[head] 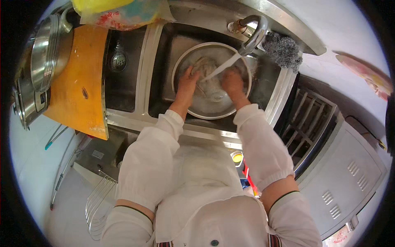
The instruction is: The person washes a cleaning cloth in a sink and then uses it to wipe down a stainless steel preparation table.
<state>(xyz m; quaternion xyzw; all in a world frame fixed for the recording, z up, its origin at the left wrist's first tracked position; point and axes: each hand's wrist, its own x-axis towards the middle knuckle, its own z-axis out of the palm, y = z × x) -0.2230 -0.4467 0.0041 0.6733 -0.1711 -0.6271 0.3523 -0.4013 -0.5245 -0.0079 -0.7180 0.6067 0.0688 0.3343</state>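
Note:
A round metal basin [213, 118] holding cloudy water stands in the right-hand sink bowl [168, 61]. Water runs into it from a curved metal faucet [260, 29]. Under the water lies a pale, soft mass [208, 69], blurred by the ripples; its kind is unclear. My left hand [188, 83] is at the basin's left side, fingers spread against the edge of that mass, with no grip to be seen. My right hand [233, 81] reaches into the water on the right, its fingers bent and blurred, so a hold cannot be made out.
A steel wool scourer [282, 51] sits right of the faucet. An orange board [83, 83] lies left of the smaller sink bowl [122, 86], beside a metal pot [46, 52]. A plastic bag [123, 14] lies at the back left. A slatted metal grate [305, 117] stands to the right.

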